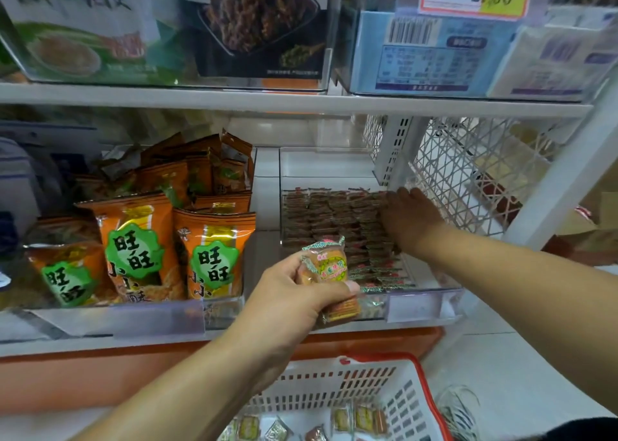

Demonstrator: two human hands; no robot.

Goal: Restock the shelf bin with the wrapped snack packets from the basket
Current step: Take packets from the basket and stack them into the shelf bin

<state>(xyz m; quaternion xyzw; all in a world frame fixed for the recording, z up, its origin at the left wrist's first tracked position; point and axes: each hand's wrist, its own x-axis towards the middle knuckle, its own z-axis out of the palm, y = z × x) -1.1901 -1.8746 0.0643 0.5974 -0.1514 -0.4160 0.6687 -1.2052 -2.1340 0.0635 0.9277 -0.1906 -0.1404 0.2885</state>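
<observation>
My left hand (294, 293) grips a small stack of wrapped snack packets (329, 267) just in front of the clear shelf bin (424, 302). Rows of the same brown and red packets (334, 220) fill that bin. Inside it, my right hand (409, 215) lies flat with straight fingers on the right-hand rows, at the back right. Below, the white basket with a red rim (414, 390) holds several more packets (354, 419).
Orange snack bags (214, 256) fill the bin to the left. A white shelf board (301, 101) runs close above, with clear bins on it. A white lattice panel (475, 170) and shelf post (565, 180) stand at the right.
</observation>
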